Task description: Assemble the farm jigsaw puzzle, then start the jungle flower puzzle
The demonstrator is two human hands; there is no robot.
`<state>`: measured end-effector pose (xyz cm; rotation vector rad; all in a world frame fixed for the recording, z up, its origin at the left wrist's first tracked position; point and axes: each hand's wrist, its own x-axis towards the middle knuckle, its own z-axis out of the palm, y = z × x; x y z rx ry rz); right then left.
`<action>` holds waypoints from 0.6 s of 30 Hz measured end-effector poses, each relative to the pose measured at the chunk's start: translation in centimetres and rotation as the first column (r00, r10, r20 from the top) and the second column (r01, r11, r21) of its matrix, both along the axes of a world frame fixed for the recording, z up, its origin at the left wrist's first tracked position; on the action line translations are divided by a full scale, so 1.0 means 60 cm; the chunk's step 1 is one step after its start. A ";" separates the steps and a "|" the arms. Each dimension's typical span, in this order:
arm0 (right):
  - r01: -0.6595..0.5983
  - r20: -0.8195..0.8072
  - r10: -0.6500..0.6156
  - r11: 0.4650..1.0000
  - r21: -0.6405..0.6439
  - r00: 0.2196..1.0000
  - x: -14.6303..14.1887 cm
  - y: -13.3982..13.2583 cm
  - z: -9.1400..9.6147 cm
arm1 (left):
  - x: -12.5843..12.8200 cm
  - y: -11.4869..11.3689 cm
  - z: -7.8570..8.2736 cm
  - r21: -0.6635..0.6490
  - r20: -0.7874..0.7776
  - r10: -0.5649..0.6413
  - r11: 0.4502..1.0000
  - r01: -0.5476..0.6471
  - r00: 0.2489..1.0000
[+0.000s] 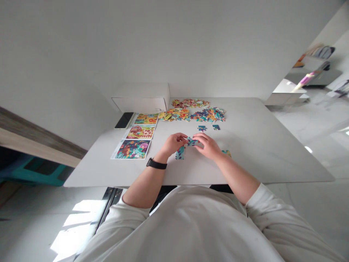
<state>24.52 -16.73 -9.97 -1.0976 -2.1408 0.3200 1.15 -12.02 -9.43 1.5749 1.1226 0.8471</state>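
Between my two hands is a small blue-teal jigsaw puzzle piece (192,141), just above or on the tabletop. My left hand (172,143), with a black band on its wrist, pinches at the piece's left edge. From the other side, the fingers of my right hand (207,145) close on its right part. Below my left fingertips lies a blue puzzle section (179,154), partly covered by that hand. Two loose dark-blue pieces, one on the left (202,128) and one on the right (216,127), lie beyond my right hand. A yellow-teal piece (227,153) shows beside my right forearm.
Heaps of puzzle pieces lie farther back: red-pink (191,103), yellow-orange (176,114) and blue (209,114). At left, three picture sheets (140,131) sit by a phone (124,120). A white box (140,103) stands against the wall on the white table (259,153).
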 end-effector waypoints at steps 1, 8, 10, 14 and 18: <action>0.001 0.009 -0.001 1.000 -0.001 1.000 0.000 0.001 -0.001 | 0.000 -0.001 0.000 0.003 -0.010 0.004 1.000 -0.004 1.000; 0.009 0.041 -0.008 1.000 -0.025 0.999 0.002 -0.002 -0.004 | -0.013 -0.003 0.011 0.055 -0.063 -0.028 0.998 0.031 0.998; 0.018 0.044 -0.016 0.998 -0.054 0.999 0.004 -0.004 -0.002 | -0.022 0.001 0.017 0.136 -0.128 0.029 0.991 -0.012 0.991; -0.013 0.045 0.018 0.992 -0.123 0.999 0.009 -0.007 0.003 | -0.040 0.009 0.026 0.256 -0.237 0.190 0.958 -0.128 0.953; -0.123 0.036 0.130 0.981 -0.152 0.991 0.008 -0.011 0.007 | -0.052 0.008 0.028 0.287 -0.355 0.165 0.956 -0.060 0.920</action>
